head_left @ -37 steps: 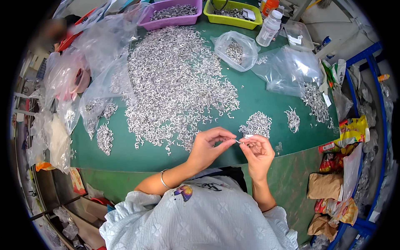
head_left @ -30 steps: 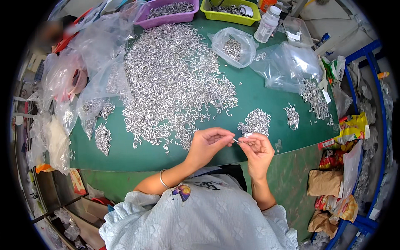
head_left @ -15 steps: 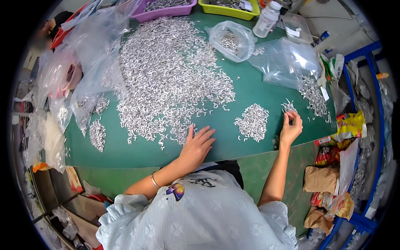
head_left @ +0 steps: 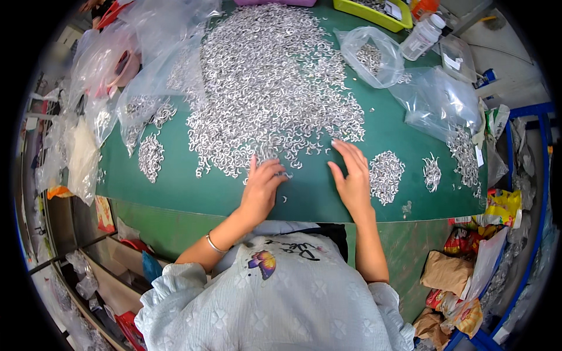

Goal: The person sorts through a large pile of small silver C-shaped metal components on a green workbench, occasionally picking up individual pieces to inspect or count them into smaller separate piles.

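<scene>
A large heap of small, curved silver metal pieces [head_left: 263, 76] covers the middle of the green table. At its near edge my left hand [head_left: 261, 188] lies with fingers apart, their tips among the pieces, holding none that I can see. One loose piece rests on the table just right of that hand. My right hand [head_left: 353, 182] is open beside the heap's near right corner, thumb and fingers spread, with nothing visible in it. Close to its right side sits a small pile [head_left: 386, 177] of the same pieces. A smaller cluster [head_left: 431, 173] lies farther right.
Another small pile [head_left: 151, 158] lies at left near plastic bags [head_left: 155, 82]. An open clear bag [head_left: 370, 57] with pieces, a white bottle [head_left: 422, 37] and a yellow-green tray [head_left: 374, 14] stand at the back right. More pieces [head_left: 464, 161] lie by the right edge.
My right hand has come left from the cluster at the right, leaving it on the table, to the big heap. My left hand stays at the heap's near edge. The view has shifted.
</scene>
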`<move>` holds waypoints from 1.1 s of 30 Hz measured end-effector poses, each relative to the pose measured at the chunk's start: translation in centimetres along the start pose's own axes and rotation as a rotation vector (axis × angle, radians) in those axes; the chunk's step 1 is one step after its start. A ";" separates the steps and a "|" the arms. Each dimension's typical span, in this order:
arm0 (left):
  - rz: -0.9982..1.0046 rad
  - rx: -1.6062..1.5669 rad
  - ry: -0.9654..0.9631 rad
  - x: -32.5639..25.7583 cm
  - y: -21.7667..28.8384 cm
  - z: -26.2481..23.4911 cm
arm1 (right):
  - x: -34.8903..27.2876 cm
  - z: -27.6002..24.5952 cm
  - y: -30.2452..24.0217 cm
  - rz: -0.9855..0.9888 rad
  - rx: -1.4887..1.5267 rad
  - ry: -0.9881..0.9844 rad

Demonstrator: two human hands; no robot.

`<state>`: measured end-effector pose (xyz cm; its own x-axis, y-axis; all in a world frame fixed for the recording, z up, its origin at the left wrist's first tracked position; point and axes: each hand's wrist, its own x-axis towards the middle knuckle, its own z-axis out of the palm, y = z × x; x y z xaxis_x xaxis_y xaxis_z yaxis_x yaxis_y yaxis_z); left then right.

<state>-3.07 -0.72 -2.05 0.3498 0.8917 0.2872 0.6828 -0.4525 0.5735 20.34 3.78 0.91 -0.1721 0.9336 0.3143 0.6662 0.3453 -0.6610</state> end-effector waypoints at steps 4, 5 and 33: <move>-0.074 0.038 0.101 0.5 -1.2 -1.3 | -0.1 2.3 -0.9 -0.096 -0.038 -0.120; -0.066 0.018 0.090 0.5 -0.7 -1.5 | -0.4 2.5 -1.0 -0.112 -0.060 -0.159; -0.039 -0.073 0.065 -1.7 2.4 -0.9 | -3.0 1.5 -1.6 -0.182 0.047 -0.294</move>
<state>-2.58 -3.27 -0.49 0.2798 0.9080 0.3117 0.6458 -0.4183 0.6387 18.68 0.60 0.05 -0.4910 0.8416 0.2249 0.5728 0.5064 -0.6446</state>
